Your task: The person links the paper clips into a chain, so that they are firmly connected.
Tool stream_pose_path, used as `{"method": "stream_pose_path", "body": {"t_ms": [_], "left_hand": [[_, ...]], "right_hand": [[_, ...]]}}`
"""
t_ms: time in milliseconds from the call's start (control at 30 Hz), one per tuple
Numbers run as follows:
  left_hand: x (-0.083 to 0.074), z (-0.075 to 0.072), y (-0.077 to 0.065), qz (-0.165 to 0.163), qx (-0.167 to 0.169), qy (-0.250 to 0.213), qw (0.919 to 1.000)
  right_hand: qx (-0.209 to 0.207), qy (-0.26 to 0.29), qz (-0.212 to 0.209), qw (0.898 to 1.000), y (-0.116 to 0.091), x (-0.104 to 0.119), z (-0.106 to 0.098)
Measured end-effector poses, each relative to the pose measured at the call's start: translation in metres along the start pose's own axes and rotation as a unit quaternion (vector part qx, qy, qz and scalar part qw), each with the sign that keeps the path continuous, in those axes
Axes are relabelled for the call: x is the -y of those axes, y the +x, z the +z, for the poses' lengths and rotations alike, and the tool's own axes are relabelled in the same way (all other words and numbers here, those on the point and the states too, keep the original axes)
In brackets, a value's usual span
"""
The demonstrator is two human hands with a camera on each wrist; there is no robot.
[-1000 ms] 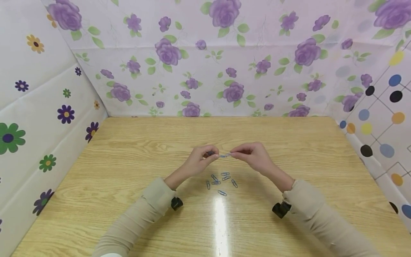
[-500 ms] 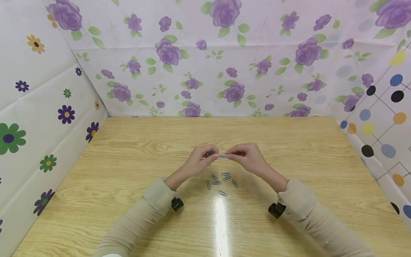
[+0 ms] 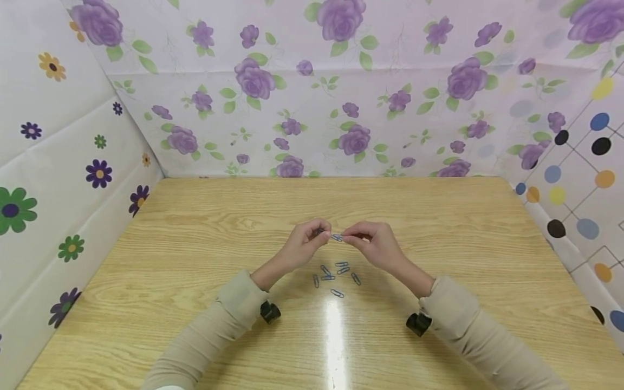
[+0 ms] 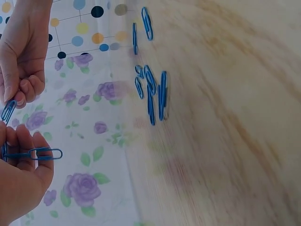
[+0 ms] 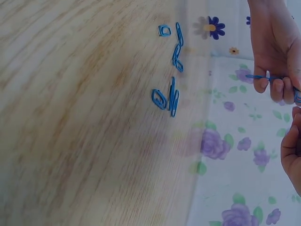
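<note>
My left hand (image 3: 303,245) pinches blue paper clips between thumb and curled fingers, over the middle of the table. In the left wrist view, linked paper clips (image 4: 46,154) trail across the fingers of that hand. My right hand (image 3: 377,245) faces it and pinches one end of a blue paper clip (image 4: 8,110). Between the two sets of fingertips, clip wire (image 3: 337,237) spans the small gap. Whether the clips there are hooked together, I cannot tell. The right wrist view shows a clip (image 5: 256,76) sticking out beside the left fingers; my right hand is partly cut off there.
Several loose blue paper clips (image 3: 337,293) lie scattered on the wooden table (image 3: 195,227) nearer to me than the hands, two of them overlapping. Flowered cloth (image 3: 302,124) hangs behind the table, with patterned cloth on both sides. Black wrist cameras (image 3: 418,324) hang under the sleeves.
My right hand has moved left, and its fingertips are nearer to the left hand's. The clip wire between them has turned slightly. My left hand and the loose clips have hardly moved.
</note>
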State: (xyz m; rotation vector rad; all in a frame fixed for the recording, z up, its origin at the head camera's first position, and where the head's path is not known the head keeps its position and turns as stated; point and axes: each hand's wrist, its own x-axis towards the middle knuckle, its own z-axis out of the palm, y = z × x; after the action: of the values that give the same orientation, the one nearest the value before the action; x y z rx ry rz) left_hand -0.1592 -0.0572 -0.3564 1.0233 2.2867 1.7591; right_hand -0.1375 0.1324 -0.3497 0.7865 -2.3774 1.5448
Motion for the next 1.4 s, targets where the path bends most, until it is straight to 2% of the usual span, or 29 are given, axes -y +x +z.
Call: {"method": "stream_pose_path", "body": {"t_ms": [67,200,300,467,633,767,900,967,1067,1167,1300,1400], "left_hand": [[0.009,0.001,0.001,0.000,-0.005,-0.012,0.9999],[0.010,-0.001,0.000,-0.013,-0.020,-0.031,0.9992],[0.001,-0.004,-0.001,-0.018,-0.018,-0.028,0.9993],[0.000,-0.006,-0.002,-0.004,-0.004,-0.017,0.9998],[0.002,-0.007,-0.004,-0.002,0.003,-0.027,0.9996],[0.004,-0.011,-0.005,-0.022,0.024,-0.054,0.9980],[0.005,-0.014,-0.005,-0.053,0.041,-0.098,0.9930],[0.004,-0.015,-0.004,-0.068,0.045,-0.103,0.9914],[0.001,-0.015,-0.004,-0.078,0.053,-0.085,0.9919],[-0.003,-0.013,-0.003,-0.073,0.057,-0.043,0.9948],[-0.007,-0.008,-0.001,-0.059,0.044,0.016,0.9971],[-0.009,-0.004,0.000,-0.057,0.029,0.040,0.9971]], "right_hand": [[-0.007,-0.005,-0.010,1.000,0.000,0.000,0.001],[-0.016,-0.016,-0.028,0.999,-0.002,0.000,0.001],[-0.013,-0.017,-0.034,0.999,-0.005,-0.002,0.001],[-0.011,-0.018,-0.018,1.000,-0.009,-0.002,-0.002],[-0.013,-0.026,-0.014,0.999,-0.008,-0.001,-0.004],[-0.014,-0.039,-0.014,0.999,-0.008,0.000,-0.005],[-0.015,-0.043,-0.008,0.999,-0.008,0.000,-0.006],[-0.016,-0.038,-0.004,0.999,-0.007,0.000,-0.007],[-0.018,-0.033,-0.002,0.999,-0.007,0.000,-0.006],[-0.021,-0.024,-0.003,0.999,-0.008,0.000,-0.005],[-0.024,-0.014,-0.004,1.000,-0.008,0.000,-0.004],[-0.024,-0.018,-0.003,1.000,-0.008,0.002,-0.003]]}}
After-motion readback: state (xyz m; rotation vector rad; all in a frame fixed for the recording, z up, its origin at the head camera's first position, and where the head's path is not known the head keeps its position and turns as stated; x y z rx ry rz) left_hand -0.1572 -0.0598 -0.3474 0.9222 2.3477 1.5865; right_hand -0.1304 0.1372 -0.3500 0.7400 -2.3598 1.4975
